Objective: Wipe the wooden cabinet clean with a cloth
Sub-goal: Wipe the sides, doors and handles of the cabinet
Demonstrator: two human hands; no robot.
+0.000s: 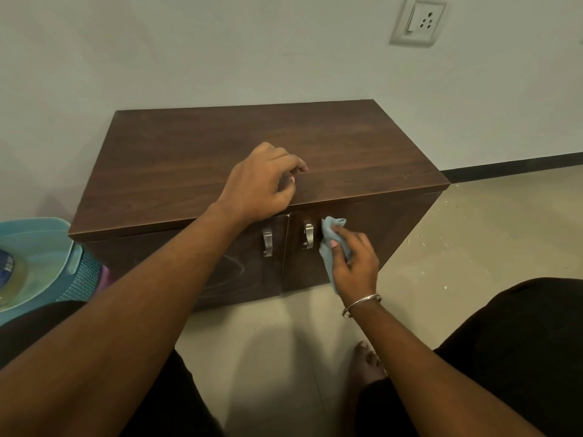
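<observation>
A low dark wooden cabinet (195,159) stands against the wall, with two doors and two metal handles (308,235). My left hand (262,184) rests on the front edge of the cabinet top, fingers loosely curled, holding nothing. My right hand (355,260) grips a light blue cloth (331,234) and presses it against the right door, just right of that door's handle. A metal bangle sits on my right wrist. Faint smear marks show on the left door (227,272).
A teal plastic basket (47,263) with items inside stands on the floor left of the cabinet. A wall socket (419,22) is at the upper right. My knees and a bare foot (367,364) are on the tiled floor in front; small debris lies at right.
</observation>
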